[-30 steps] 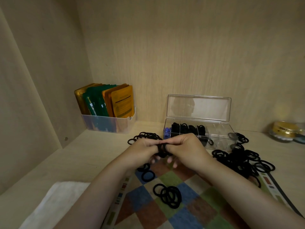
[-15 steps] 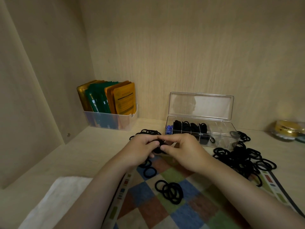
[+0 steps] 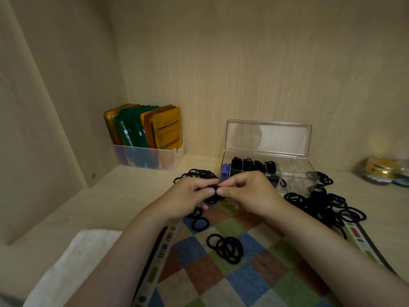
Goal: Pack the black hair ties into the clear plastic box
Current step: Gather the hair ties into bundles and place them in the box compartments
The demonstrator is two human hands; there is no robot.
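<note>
Hardly shifted, left hand point(image 3: 190, 196) and right hand point(image 3: 247, 193) keep their fingers point(image 3: 210, 191) pinching one bundle of black hair ties point(image 3: 213, 197) before one open clear plastic box point(image 3: 294, 173) at the shelf's point(image 3: 110, 207) back edge. Four loose clusters point(image 3: 321, 202) surround them, with bare shelf on the left.

Box point(image 3: 296, 180) stands centre rear, ties point(image 3: 247, 165) in its left compartments. A heap point(image 3: 321, 202) lies right of it, a smaller one left. Mat point(image 3: 254, 284) lies in front. Bin point(image 3: 150, 159) rear left; towel point(image 3: 66, 262) front left; jar point(image 3: 380, 171) far right.
</note>
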